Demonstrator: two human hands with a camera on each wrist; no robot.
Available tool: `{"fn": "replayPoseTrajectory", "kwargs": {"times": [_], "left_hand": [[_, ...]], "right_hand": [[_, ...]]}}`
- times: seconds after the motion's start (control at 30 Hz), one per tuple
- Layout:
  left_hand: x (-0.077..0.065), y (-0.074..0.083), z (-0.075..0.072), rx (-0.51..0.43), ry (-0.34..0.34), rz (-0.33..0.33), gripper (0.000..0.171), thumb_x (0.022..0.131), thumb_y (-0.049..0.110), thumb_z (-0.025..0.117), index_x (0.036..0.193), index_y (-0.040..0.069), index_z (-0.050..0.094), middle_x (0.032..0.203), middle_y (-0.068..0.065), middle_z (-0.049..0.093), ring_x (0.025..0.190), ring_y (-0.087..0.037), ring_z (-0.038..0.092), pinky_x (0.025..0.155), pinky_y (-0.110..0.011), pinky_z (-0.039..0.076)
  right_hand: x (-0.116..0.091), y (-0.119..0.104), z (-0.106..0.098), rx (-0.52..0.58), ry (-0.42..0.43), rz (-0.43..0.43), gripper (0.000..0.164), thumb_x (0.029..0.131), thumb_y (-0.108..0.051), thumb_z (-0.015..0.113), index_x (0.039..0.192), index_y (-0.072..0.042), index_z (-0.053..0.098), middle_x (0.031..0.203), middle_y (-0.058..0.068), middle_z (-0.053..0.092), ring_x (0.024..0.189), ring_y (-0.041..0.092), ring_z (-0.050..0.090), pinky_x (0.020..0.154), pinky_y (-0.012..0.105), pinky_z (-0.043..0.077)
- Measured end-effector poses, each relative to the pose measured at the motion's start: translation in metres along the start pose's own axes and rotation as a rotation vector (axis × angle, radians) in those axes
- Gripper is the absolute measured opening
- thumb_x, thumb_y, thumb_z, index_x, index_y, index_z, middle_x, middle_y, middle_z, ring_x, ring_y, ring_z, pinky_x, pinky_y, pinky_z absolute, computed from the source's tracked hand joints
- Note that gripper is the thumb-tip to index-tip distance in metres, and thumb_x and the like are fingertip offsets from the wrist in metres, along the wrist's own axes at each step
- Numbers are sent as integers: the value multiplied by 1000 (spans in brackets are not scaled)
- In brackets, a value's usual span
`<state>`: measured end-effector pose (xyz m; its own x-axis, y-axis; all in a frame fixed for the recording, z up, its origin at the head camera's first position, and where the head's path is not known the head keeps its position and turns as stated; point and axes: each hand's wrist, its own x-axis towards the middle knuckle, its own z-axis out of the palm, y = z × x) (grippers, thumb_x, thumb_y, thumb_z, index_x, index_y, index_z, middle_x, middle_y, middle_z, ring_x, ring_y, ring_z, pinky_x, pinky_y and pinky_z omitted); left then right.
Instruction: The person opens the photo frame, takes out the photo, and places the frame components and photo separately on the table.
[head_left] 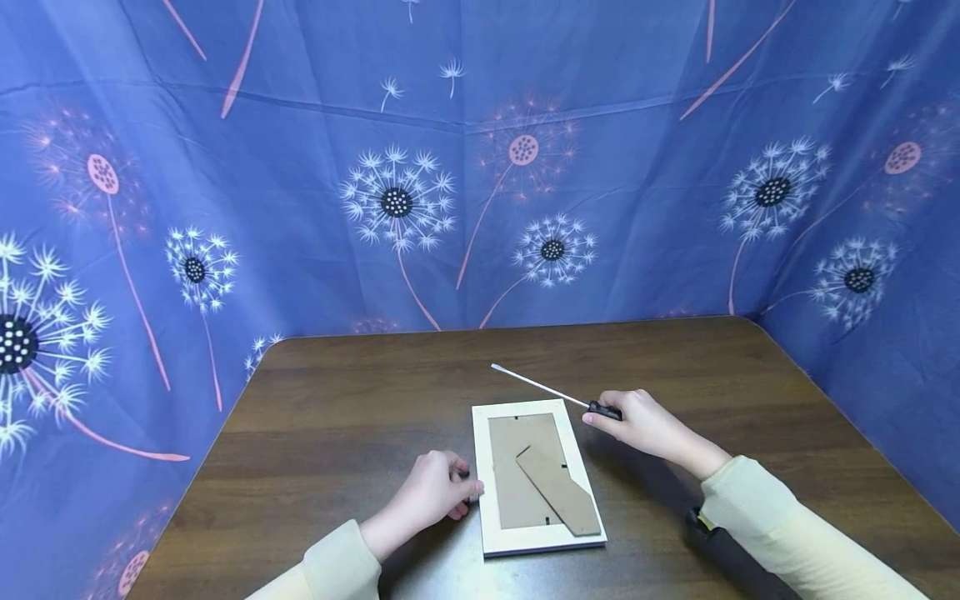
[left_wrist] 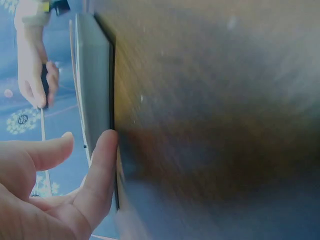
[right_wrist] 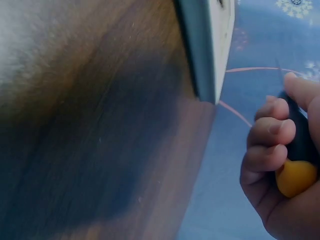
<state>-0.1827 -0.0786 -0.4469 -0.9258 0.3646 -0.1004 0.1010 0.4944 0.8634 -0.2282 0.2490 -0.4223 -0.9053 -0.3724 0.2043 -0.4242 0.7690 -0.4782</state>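
A picture frame (head_left: 491,492) lies back side up on the table, its pale border around a brown backing board (head_left: 521,442). A slanted stand flap (head_left: 562,492) lies flat across that board. My left hand (head_left: 435,487) is at the frame's left edge; in the left wrist view a fingertip (left_wrist: 106,142) touches the frame's side, the thumb held apart from that finger. Above the table, to the right of the frame, my right hand (head_left: 637,423) grips a screwdriver (head_left: 603,410). Its long metal shaft points left past the frame's top edge. The right wrist view shows its black and yellow handle (right_wrist: 296,177).
The dark wooden table (head_left: 337,400) has rounded far corners. Behind it and at the sides hangs a blue cloth (head_left: 465,208) printed with dandelions. A small black and yellow device (head_left: 702,522) sits under the right sleeve.
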Motion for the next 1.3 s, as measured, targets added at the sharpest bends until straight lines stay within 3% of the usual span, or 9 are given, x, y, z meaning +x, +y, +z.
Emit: {"fn": "replayPoseTrajectory", "kwargs": {"times": [0.2, 0.53, 0.83, 1.3], "left_hand": [[-19, -1, 1, -91, -66, -7, 19, 82, 5, 70, 90, -8, 60, 59, -11, 64, 46, -19, 64, 42, -29, 55], [-44, -4, 17, -166, -107, -39, 26, 75, 5, 76, 88, -4, 55, 56, -9, 62, 45, -19, 63, 40, -30, 54], [-49, -2, 22, -159, -108, -29, 28, 72, 3, 77, 88, -2, 54, 54, -2, 60, 45, -16, 62, 41, -25, 53], [-46, -2, 25, -108, -91, -15, 40, 71, 1, 78, 100, -3, 51, 55, 1, 60, 44, -16, 61, 40, -24, 51]], "right_hand": [[22, 12, 12, 17, 8, 61, 35, 83, -31, 72, 69, -14, 45, 57, -9, 31, 49, 4, 27, 44, 18, 23], [50, 25, 28, -20, -56, 40, 29, 87, -35, 67, 76, -14, 50, 58, -6, 42, 48, 7, 36, 43, 19, 27], [65, 34, 41, 51, -130, 25, 22, 92, -34, 61, 83, -15, 56, 58, -5, 51, 48, 8, 48, 41, 22, 38], [67, 35, 48, 126, -208, 26, 22, 92, -33, 61, 78, -15, 60, 59, -6, 57, 46, 6, 37, 43, 19, 31]]}}
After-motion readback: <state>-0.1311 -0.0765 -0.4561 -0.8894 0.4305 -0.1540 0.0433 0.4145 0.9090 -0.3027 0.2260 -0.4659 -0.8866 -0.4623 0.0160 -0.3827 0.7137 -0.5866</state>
